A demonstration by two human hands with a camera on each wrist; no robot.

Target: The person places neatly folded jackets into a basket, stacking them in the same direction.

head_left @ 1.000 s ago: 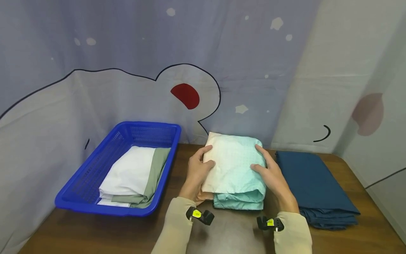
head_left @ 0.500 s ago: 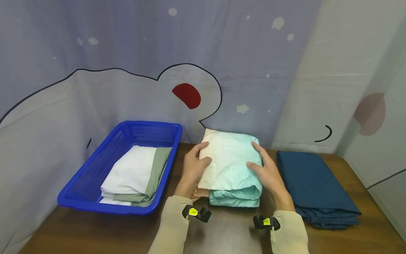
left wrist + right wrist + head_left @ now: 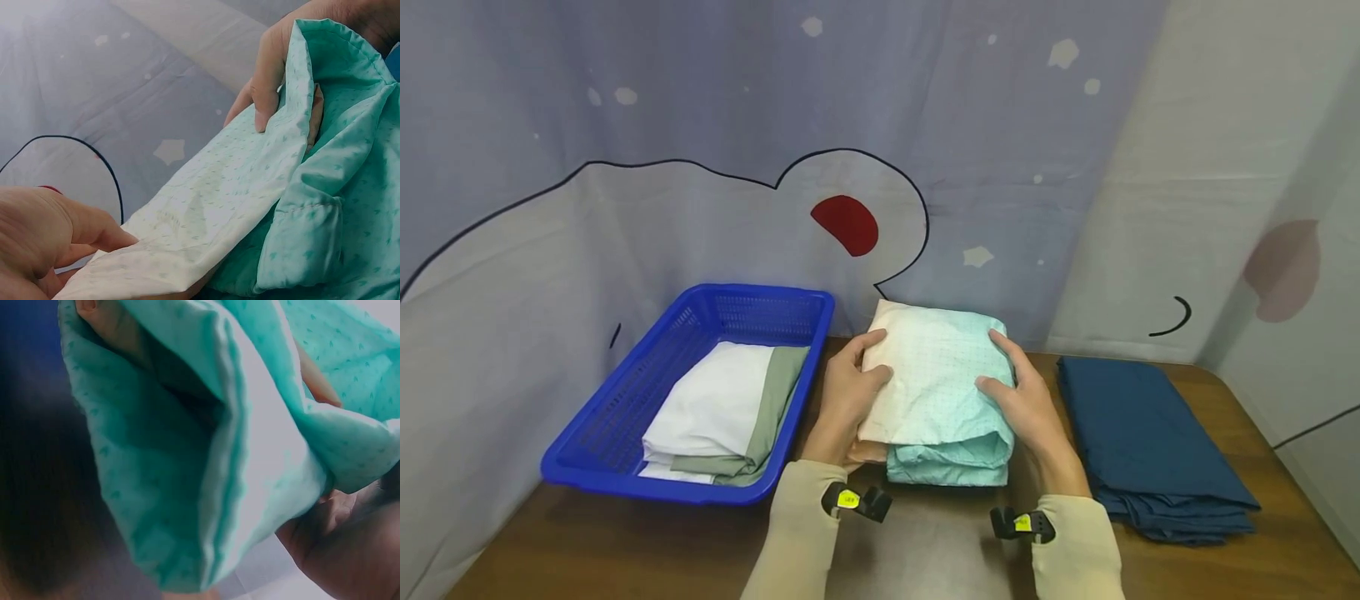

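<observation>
Both hands grip a folded cloth [image 3: 936, 375] that fades from cream and peach to mint green. On its left side, my left hand [image 3: 848, 392] has the thumb on top and the other fingers along the edge. My right hand [image 3: 1028, 408] holds the opposite side in the same way. The front layers of the bundle hang loosely folded. Up close in the left wrist view, stitched hems and a small print show on the mint cloth [image 3: 303, 244]. Folds of the cloth [image 3: 262, 487] partly hide the fingers in the right wrist view.
On the brown table [image 3: 940, 550], a blue plastic basket [image 3: 647, 490] stands at the left, with a folded white and sage-green cloth [image 3: 715, 396] inside. A folded navy cloth [image 3: 1153, 433] lies at the right. A printed curtain [image 3: 1000, 167] hangs behind the table.
Both hands have carried the cream and mint cloth slightly left and back, closer to the basket. Their grip looks the same. The basket and navy cloth have stayed in place.
</observation>
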